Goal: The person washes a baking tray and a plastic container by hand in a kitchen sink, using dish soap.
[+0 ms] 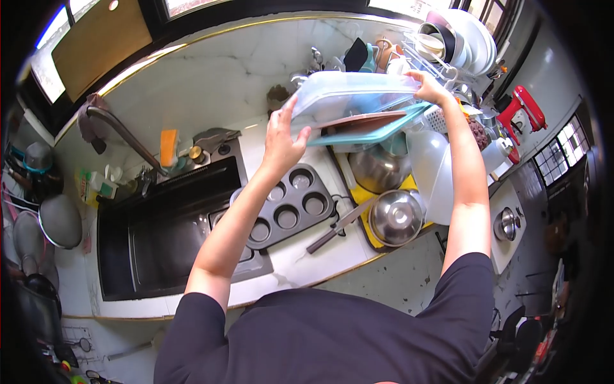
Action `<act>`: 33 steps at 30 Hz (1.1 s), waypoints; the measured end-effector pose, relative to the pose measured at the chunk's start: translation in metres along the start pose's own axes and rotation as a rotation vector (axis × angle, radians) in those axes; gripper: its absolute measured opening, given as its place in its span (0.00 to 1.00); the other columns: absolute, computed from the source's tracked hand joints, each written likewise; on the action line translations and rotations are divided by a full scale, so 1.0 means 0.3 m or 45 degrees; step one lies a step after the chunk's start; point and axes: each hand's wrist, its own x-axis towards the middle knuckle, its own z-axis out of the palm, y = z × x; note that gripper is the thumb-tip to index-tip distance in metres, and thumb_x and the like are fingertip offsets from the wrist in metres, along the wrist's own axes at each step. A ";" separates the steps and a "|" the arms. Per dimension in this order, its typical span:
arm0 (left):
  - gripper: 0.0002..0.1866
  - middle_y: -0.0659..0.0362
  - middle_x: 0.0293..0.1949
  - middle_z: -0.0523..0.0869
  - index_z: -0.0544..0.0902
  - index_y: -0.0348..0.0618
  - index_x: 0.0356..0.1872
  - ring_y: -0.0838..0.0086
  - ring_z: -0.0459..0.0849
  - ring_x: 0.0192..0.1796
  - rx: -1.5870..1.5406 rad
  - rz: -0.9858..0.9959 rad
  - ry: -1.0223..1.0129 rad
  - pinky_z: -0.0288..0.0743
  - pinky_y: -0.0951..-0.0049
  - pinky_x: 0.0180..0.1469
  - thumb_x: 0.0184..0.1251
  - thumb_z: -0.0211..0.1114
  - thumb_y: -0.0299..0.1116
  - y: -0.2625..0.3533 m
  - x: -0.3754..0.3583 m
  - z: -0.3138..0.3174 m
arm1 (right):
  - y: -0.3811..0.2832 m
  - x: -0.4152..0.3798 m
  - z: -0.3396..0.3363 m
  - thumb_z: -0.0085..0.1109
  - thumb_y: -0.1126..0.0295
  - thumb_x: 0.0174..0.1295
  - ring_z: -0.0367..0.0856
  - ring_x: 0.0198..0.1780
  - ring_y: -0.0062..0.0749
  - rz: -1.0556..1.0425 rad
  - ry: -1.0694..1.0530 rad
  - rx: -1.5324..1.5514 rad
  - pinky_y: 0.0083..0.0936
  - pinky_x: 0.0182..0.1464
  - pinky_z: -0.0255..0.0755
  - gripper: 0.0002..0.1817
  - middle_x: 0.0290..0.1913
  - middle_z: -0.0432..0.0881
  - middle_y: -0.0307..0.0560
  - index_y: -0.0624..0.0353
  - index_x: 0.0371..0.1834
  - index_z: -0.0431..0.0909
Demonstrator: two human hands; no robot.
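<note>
A clear plastic container (358, 82) is raised over the back of the counter, held at its two ends. My left hand (285, 142) grips its left end, thumb toward the right. At the upper right corner my right hand (430, 88) has its fingers closed on the rim. Just below the container are a teal tray or lid (377, 136) and a brown flat piece (368, 121); whether they touch it I cannot tell. Steel bowls (396, 217) rest upside down on a yellow cloth (366, 198) beneath.
A black sink (169, 240) with a faucet (125, 137) lies left. A muffin tin (288, 208) and a knife (339, 226) are on the counter (300, 265). A dish rack (416, 54) with plates (470, 41) stands back right, near a red mixer (524, 112).
</note>
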 end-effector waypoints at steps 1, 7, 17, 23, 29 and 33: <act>0.34 0.49 0.45 0.69 0.61 0.48 0.59 0.60 0.71 0.48 0.017 0.041 -0.057 0.63 0.64 0.53 0.46 0.63 0.30 0.001 0.005 0.007 | 0.034 0.001 0.006 0.52 0.83 0.30 0.73 0.47 0.33 0.019 0.073 -0.088 0.22 0.52 0.63 0.31 0.44 0.76 0.47 0.59 0.48 0.71; 0.40 0.49 0.47 0.66 0.62 0.46 0.60 0.58 0.66 0.51 -0.048 0.324 -0.251 0.60 0.64 0.55 0.38 0.67 0.29 0.097 -0.018 0.063 | 0.174 0.033 -0.011 0.52 0.83 0.31 0.74 0.41 0.31 0.081 -0.062 -0.265 0.24 0.44 0.69 0.29 0.38 0.77 0.44 0.51 0.45 0.73; 0.43 0.51 0.58 0.60 0.59 0.43 0.60 0.57 0.58 0.60 -0.033 0.537 -0.497 0.52 0.57 0.61 0.35 0.66 0.25 0.191 -0.032 0.148 | 0.168 0.028 -0.050 0.49 0.83 0.42 0.74 0.43 0.34 0.385 -0.359 -0.013 0.29 0.44 0.71 0.33 0.43 0.75 0.51 0.42 0.56 0.67; 0.44 0.50 0.62 0.56 0.55 0.39 0.61 0.55 0.53 0.64 -0.076 0.616 -0.549 0.45 0.51 0.63 0.36 0.66 0.27 0.237 0.000 0.192 | 0.263 0.042 -0.097 0.45 0.66 0.55 0.76 0.37 0.28 0.114 0.128 -0.296 0.25 0.39 0.68 0.20 0.42 0.78 0.49 0.51 0.53 0.70; 0.44 0.50 0.62 0.56 0.54 0.41 0.61 0.55 0.52 0.65 -0.108 0.640 -0.588 0.41 0.51 0.64 0.36 0.65 0.28 0.254 0.016 0.205 | -0.147 -0.186 -0.106 0.56 0.49 0.50 0.69 0.49 0.25 0.251 0.195 0.466 0.23 0.48 0.65 0.29 0.50 0.73 0.44 0.51 0.54 0.69; 0.41 0.49 0.59 0.61 0.58 0.45 0.60 0.55 0.57 0.63 -0.248 0.646 -0.498 0.49 0.56 0.64 0.36 0.65 0.23 0.239 0.019 0.191 | -0.261 -0.283 -0.085 0.65 0.49 0.40 0.70 0.50 0.28 -0.302 -0.003 0.161 0.22 0.53 0.62 0.34 0.50 0.72 0.43 0.51 0.52 0.71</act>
